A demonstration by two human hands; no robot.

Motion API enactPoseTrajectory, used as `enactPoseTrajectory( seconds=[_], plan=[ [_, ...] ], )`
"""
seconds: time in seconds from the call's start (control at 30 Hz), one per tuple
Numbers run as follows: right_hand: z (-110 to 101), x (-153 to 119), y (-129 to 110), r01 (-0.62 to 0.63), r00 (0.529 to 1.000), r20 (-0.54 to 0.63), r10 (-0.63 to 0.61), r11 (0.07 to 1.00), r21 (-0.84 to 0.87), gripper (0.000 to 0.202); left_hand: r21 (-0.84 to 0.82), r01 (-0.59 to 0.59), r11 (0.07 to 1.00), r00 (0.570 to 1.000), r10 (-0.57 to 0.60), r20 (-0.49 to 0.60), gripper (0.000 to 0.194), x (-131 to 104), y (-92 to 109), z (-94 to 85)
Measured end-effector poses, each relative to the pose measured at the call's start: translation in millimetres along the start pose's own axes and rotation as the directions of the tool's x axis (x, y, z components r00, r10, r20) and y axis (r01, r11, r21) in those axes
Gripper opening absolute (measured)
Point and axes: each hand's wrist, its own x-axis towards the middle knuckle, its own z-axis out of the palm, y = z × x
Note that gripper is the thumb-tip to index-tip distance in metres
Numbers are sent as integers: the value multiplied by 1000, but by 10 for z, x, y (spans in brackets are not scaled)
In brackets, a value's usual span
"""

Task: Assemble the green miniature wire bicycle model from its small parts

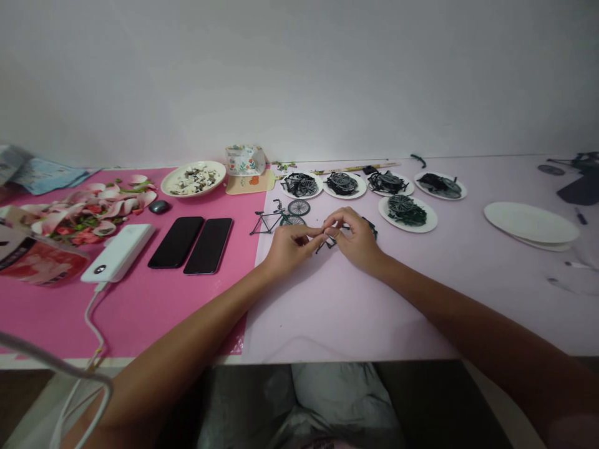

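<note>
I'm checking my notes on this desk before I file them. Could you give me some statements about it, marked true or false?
1. Fingers of the left hand and right hand come together. True.
2. The small dark bicycle frame lies on a white plate. False: it lies on the tabletop, beyond the left hand.
3. Two black phones lie side by side on the pink covering. True.
4. The power bank has nothing plugged into it. False: a white cable runs from its near end.
5. The dark computer mouse is right of both hands. False: it is to their left.
</note>
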Motion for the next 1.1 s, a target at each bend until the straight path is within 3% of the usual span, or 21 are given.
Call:
enactPoseTrajectory(
  seconds=[0.17,0.33,0.43,0.53,0.67,0.97,1.1],
  plan=[
    [-5,-4,-4,-2,1000,-3,2,1000,-7,12,-135,107,985,994,-108,3,32,30,-40,1],
    [-152,93,65,36,999,-2,-36,992,-121,12,-204,115,972,992,-124,-34,46,73,-93,-12],
    [-335,209,240,81,996,-14,-88,962,-261,15,-182,114,977,990,-126,-60,45,77,-102,-10],
    [-546,303,475,50,996,-46,-73,922,-383,20,-181,121,976,989,-134,-66,39,74,-101,1],
    [-741,323,712,43,999,25,-35,865,-501,28,-194,134,972,987,-149,-63,35,79,-107,11],
    [-800,210,992,38,991,126,47,801,-598,50,-221,132,966,986,-151,-76,28,90,-121,22],
    [-784,177,965,23,985,144,96,752,-658,55,-239,129,962,986,-150,-72,27,87,-124,28]
  ],
)
